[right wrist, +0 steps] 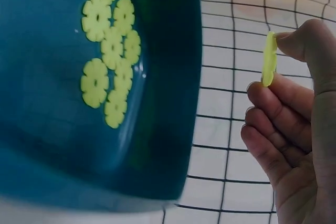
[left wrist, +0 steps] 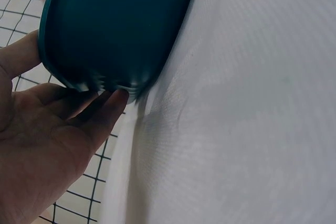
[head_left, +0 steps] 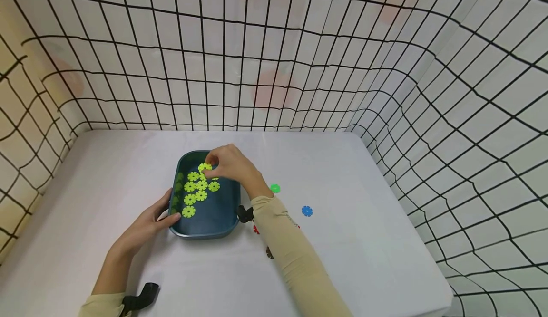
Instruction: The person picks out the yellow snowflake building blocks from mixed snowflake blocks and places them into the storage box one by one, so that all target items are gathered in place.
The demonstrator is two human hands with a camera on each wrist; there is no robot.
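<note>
My left hand grips the left side of a dark blue-green plastic tray, with the thumb at the rim and the fingers against the outer wall. In the left wrist view, the same tray fills the top and the left hand holds its edge. Over the tray's far part, my right hand pinches a yellow notched plastic disc between thumb and fingers. It appears edge-on in the right wrist view. Several matching yellow discs lie flat on the tray bottom, toward its left side.
On the white table, right of the tray, lie a green disc and a blue disc. Red discs and a brown disc are partly covered by the right sleeve. Black netting surrounds the table's back and sides.
</note>
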